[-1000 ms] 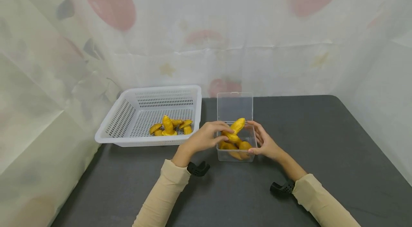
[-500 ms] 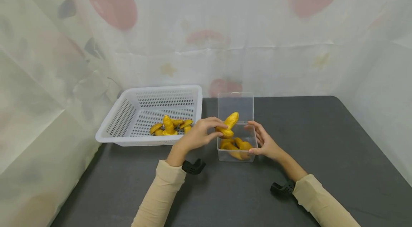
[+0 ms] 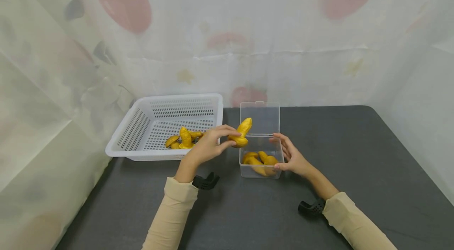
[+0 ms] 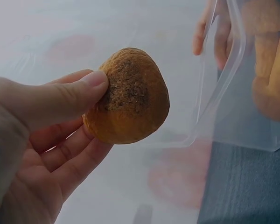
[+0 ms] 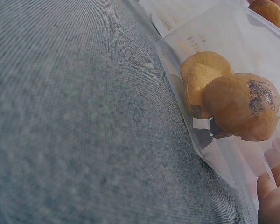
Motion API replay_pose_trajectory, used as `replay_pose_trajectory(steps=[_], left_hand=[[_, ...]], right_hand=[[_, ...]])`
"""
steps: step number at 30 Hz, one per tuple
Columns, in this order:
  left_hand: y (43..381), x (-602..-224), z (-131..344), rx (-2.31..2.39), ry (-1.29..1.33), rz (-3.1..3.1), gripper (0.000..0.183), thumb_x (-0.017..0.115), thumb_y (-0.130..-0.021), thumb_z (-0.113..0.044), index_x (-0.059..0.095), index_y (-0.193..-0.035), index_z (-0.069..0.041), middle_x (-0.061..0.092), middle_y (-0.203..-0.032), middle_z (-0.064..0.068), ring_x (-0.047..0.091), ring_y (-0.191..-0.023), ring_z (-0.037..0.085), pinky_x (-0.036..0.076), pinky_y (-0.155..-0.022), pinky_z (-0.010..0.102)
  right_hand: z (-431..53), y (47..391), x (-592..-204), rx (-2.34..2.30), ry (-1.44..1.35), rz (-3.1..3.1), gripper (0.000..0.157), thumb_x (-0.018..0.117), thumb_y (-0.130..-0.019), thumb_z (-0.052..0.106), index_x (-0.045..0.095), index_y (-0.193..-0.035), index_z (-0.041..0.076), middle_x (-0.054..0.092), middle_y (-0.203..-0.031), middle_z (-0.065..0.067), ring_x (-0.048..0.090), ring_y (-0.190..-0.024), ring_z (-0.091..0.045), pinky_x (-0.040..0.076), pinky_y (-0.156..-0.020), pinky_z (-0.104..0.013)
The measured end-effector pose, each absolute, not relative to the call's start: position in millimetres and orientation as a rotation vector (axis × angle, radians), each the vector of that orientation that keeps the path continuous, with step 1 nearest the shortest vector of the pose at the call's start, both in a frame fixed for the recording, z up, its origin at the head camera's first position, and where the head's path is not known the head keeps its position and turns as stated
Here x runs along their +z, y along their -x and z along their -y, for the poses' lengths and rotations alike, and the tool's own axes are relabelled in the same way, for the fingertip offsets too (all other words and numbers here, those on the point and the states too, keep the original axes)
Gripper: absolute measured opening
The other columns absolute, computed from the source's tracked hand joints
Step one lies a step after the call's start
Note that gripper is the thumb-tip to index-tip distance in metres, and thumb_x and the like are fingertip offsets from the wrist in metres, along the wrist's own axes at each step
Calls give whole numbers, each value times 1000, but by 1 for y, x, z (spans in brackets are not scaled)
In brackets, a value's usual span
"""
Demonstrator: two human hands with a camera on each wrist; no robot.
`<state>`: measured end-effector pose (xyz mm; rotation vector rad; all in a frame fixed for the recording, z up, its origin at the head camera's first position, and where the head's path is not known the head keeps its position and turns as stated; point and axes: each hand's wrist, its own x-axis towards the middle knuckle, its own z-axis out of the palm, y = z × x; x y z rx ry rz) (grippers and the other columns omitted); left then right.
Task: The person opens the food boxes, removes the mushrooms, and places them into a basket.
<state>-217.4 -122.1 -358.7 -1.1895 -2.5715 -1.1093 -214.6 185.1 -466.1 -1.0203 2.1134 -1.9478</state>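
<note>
My left hand (image 3: 205,147) pinches a yellow mushroom (image 3: 244,127) between thumb and fingers, in the air just left of and above a clear plastic box (image 3: 260,175). In the left wrist view the cap of this mushroom (image 4: 135,107) faces the camera, with a dark rough patch. Several yellow mushrooms (image 3: 258,166) lie inside the box, whose hinged lid (image 3: 259,118) stands raised at the back. My right hand (image 3: 296,159) grips the box's right side, thumb near the front corner. The right wrist view shows mushrooms (image 5: 238,105) through the clear wall.
A white perforated basket (image 3: 152,156) stands left of the box, with several more yellow mushrooms (image 3: 185,137) near its front right; my left hand partly covers that corner. Both rest on a dark table (image 3: 255,214). A printed curtain (image 3: 301,76) hangs behind and at the left.
My left hand has lifted the pinched mushroom up and left out of the box, toward the basket. The right hand and the box have stayed in place.
</note>
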Motion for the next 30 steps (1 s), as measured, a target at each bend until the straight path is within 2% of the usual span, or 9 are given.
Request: replay_pose_trajectory(steps=[6, 10, 18, 21, 30], left_hand=[[219, -358, 131, -1107, 1126, 2593, 30, 68, -87, -8, 69, -117, -9, 68, -116, 8, 65, -105, 23, 57, -92, 41], [219, -358, 135, -1097, 1103, 2595, 30, 68, -87, -9, 69, -117, -9, 68, -115, 8, 65, -104, 22, 56, -93, 39], [221, -358, 146, -1063, 1082, 2525, 28, 71, -85, -7, 71, -113, -7, 70, -113, 10, 65, -100, 22, 58, -82, 33], [221, -359, 150, -1049, 1078, 2501, 29, 71, -84, -6, 71, -113, -7, 70, -112, 10, 65, -102, 23, 58, -84, 33], [220, -359, 163, -1109, 981, 2528, 28, 70, -85, -5, 71, -113, -4, 69, -116, 15, 64, -109, 30, 57, -91, 44]], right_hand=[[-185, 215, -466, -1954, 1026, -2105, 96, 78, -79, 8, 14, -150, -3, 24, -144, -38, 30, -139, 8, 35, -108, -7], [-185, 215, -466, -1953, 1032, -2106, 95, 77, -79, 7, 14, -150, -3, 25, -144, -37, 31, -139, 7, 35, -108, -7], [-186, 215, -466, -1942, 1031, -2109, 95, 77, -80, 5, 14, -150, -3, 25, -146, -35, 29, -140, 8, 35, -108, -6], [-186, 215, -466, -1937, 1027, -2111, 95, 77, -79, 5, 13, -150, -2, 27, -147, -32, 29, -139, 10, 34, -108, -5], [-187, 217, -469, -1948, 1039, -2111, 94, 76, -80, 4, 14, -151, -1, 33, -147, -25, 30, -141, 5, 33, -110, -7]])
